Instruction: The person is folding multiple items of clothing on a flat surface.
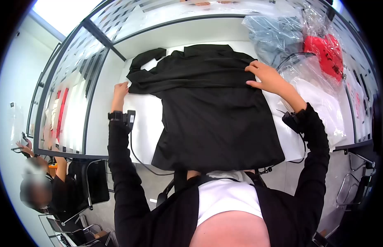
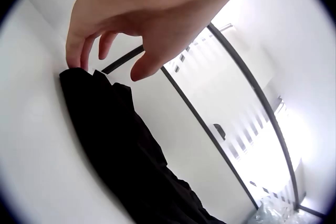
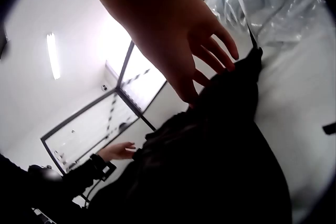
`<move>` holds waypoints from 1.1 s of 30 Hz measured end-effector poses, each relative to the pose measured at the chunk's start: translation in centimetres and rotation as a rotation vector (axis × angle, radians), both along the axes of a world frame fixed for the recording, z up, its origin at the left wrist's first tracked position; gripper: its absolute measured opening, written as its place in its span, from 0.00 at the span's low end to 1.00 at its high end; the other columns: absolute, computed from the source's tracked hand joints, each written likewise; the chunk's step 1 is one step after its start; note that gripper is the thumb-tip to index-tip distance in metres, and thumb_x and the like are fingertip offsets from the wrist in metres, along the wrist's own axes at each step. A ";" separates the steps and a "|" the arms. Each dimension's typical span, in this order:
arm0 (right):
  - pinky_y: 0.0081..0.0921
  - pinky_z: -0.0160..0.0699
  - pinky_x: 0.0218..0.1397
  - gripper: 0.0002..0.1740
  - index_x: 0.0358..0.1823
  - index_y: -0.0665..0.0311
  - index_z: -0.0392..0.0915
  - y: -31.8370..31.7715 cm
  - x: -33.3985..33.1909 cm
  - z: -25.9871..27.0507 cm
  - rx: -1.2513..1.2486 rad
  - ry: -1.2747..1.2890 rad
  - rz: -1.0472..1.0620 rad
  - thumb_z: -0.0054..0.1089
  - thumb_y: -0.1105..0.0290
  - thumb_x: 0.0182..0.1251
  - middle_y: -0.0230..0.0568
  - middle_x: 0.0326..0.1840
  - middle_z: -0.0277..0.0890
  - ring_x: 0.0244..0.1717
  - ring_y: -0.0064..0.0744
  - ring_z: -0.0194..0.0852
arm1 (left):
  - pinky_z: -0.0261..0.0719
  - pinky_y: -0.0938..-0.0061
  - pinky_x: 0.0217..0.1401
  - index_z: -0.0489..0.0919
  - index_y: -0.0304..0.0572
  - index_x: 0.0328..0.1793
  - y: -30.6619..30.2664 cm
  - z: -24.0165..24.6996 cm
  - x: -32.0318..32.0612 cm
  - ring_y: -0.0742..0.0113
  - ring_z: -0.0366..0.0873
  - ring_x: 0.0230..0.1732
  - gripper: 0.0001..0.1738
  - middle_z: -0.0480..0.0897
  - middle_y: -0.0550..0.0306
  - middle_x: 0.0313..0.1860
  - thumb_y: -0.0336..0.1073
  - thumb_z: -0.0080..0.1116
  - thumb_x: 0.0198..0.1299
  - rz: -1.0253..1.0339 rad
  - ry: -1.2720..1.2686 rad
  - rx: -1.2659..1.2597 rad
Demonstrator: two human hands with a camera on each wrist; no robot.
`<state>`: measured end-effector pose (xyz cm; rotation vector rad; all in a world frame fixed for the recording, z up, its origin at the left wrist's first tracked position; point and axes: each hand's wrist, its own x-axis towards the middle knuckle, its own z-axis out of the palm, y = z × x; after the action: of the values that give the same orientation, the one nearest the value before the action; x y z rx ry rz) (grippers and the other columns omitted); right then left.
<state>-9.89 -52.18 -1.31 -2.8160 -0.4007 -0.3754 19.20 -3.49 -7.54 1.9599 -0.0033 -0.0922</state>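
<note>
A black long-sleeved top [image 1: 218, 123] lies spread on the white table [image 1: 144, 111], its lower hem at the front edge. Across its upper part runs a folded band of cloth, and one sleeve [image 1: 147, 57] bends out at the far left. My left hand [image 1: 120, 89] is at the band's left end. Its fingertips touch the cloth edge in the left wrist view, with the thumb [image 2: 146, 67] held apart. At the top's upper right side is my right hand [image 1: 268, 78], fingers spread and fingertips resting on the cloth in the right wrist view.
Clear plastic bags with light blue cloth [image 1: 275, 35], a red item [image 1: 325, 53] and white cloth [image 1: 315, 99] lie along the right side. Low partitions with dark frames [image 1: 101, 39] enclose the table. Another person [image 1: 55, 185] sits at the left. A cable [image 1: 144, 164] hangs from my left wrist.
</note>
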 end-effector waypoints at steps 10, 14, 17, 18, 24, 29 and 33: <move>0.30 0.69 0.41 0.29 0.54 0.47 0.70 -2.0 2.1 -2.7 -0.317 0.071 0.067 0.51 0.80 0.47 0.34 0.30 0.66 0.37 0.36 0.66 | 0.72 0.68 0.32 0.76 0.36 0.35 -3.3 0.5 7.8 0.64 0.73 0.34 0.18 0.75 0.54 0.33 0.42 0.66 0.44 -0.059 0.230 -0.193; 0.31 0.69 0.41 0.25 0.48 0.48 0.74 -3.2 1.5 -2.9 -0.214 0.071 0.037 0.50 0.81 0.47 0.34 0.27 0.66 0.36 0.37 0.66 | 0.69 0.55 0.49 0.70 0.38 0.48 -0.9 1.7 8.6 0.57 0.70 0.48 0.15 0.71 0.51 0.43 0.35 0.53 0.55 0.139 0.302 -0.749; 0.32 0.70 0.41 0.22 0.45 0.50 0.75 -3.3 1.6 -3.3 -0.179 0.081 0.034 0.48 0.81 0.49 0.34 0.27 0.66 0.36 0.38 0.67 | 0.64 0.44 0.58 0.58 0.29 0.54 0.7 6.3 4.7 0.47 0.66 0.54 0.21 0.64 0.39 0.52 0.35 0.46 0.59 0.100 0.240 -1.114; 0.33 0.70 0.40 0.22 0.45 0.50 0.75 -3.4 1.7 -3.5 -0.168 0.091 0.030 0.48 0.81 0.50 0.34 0.27 0.67 0.36 0.38 0.67 | 0.62 0.40 0.60 0.54 0.28 0.55 1.5 6.8 4.4 0.41 0.65 0.55 0.22 0.58 0.33 0.55 0.34 0.43 0.60 0.064 0.134 -1.115; 0.34 0.71 0.40 0.20 0.44 0.51 0.75 -3.4 1.9 -3.7 -0.123 0.112 0.031 0.48 0.79 0.51 0.34 0.29 0.69 0.38 0.38 0.68 | 0.72 0.54 0.57 0.65 0.30 0.44 -3.9 13.8 0.6 0.54 0.71 0.49 0.11 0.70 0.45 0.42 0.26 0.49 0.55 -0.179 -0.533 -0.983; 0.35 0.71 0.40 0.19 0.43 0.54 0.75 -3.4 1.7 -3.7 -0.065 0.097 0.030 0.47 0.79 0.50 0.37 0.29 0.70 0.36 0.40 0.69 | 0.71 0.71 0.45 0.70 0.35 0.45 -19.1 14.4 -8.5 0.60 0.73 0.40 0.21 0.75 0.48 0.42 0.42 0.60 0.51 -0.616 -0.677 0.033; 0.33 0.71 0.38 0.14 0.38 0.60 0.76 -5.3 2.1 -3.8 0.132 0.061 -0.043 0.48 0.78 0.48 0.41 0.26 0.70 0.32 0.41 0.70 | 0.65 0.68 0.57 0.71 0.39 0.51 -21.8 8.8 -11.3 0.52 0.66 0.57 0.29 0.69 0.48 0.55 0.47 0.64 0.46 -1.502 -0.542 0.703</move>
<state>-7.81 -57.45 -5.14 -2.7028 -0.2917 -0.3113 7.87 -25.29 1.22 2.1406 -2.0051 -0.5844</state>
